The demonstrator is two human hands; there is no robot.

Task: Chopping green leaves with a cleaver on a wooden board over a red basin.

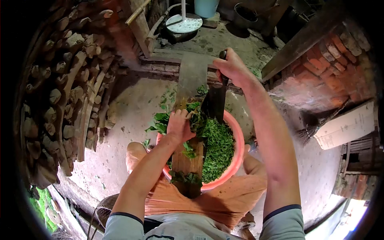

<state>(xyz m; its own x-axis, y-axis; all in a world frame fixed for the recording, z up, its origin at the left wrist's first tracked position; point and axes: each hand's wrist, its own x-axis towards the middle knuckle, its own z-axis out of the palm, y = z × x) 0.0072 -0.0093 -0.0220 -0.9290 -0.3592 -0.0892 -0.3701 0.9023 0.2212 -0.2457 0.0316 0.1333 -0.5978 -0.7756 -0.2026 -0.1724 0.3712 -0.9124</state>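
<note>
My right hand (233,68) grips the dark handle of a broad-bladed knife (216,100), whose blade hangs down along the right edge of a long wooden board (192,156). With my left hand (180,127) I press a bunch of green leaves (196,118) onto the board, and some leaves (161,121) stick out to its left. The board runs away from my lap across an orange plastic basin (238,150). Finely chopped greens (219,153) fill the basin's visible right side; the board hides much of its middle. Leaf scraps (187,177) lie on the near end.
Stacked firewood (69,99) stands along the left. A brick wall (333,63) and a cardboard piece (345,126) are at the right. Beyond the raised sill stand a light blue bucket (206,8) and a round white lid (184,24). A woven basket (107,208) sits by my left side.
</note>
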